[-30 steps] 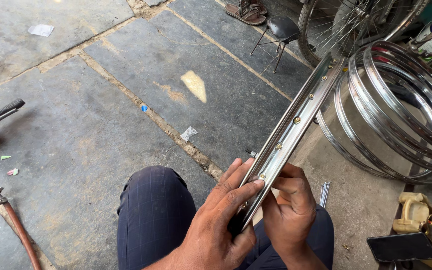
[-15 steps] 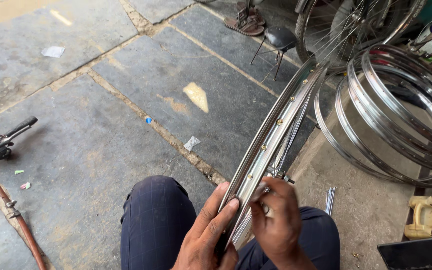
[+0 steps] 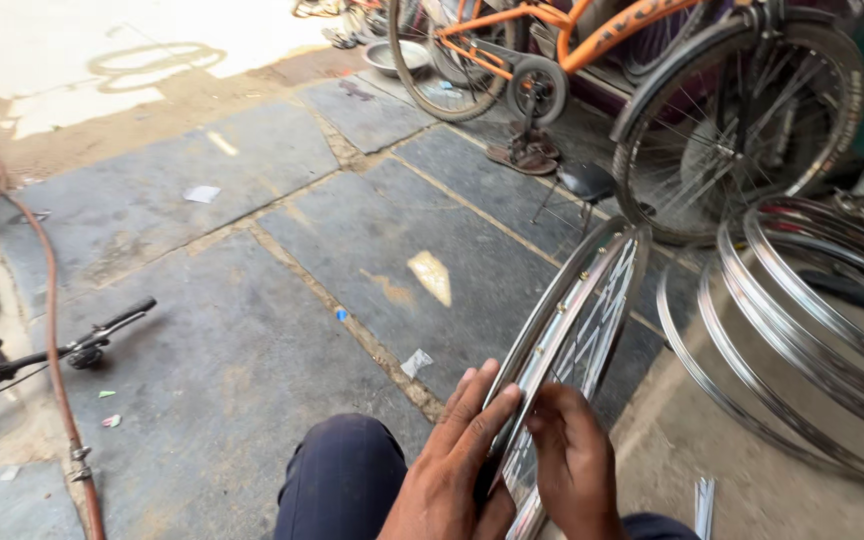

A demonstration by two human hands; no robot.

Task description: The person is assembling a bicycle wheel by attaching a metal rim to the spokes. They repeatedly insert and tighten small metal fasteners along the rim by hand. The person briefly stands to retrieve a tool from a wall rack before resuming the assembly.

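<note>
While both hands (image 3: 512,465) grip the spoked rim (image 3: 577,320), stacked bare rims (image 3: 812,320) lean just beside it.

No packages, labels, signs or screens can be made out anywhere in view.

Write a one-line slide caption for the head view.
Both hands, left hand and right hand, steady an upright spoked wheel rim beside stacked bare rims.

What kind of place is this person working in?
Most likely a bicycle repair shop, open to the street. An orange bicycle stands nearby, bare metal rims are stacked to one side, and both hands hold a spoked wheel rim.
</note>
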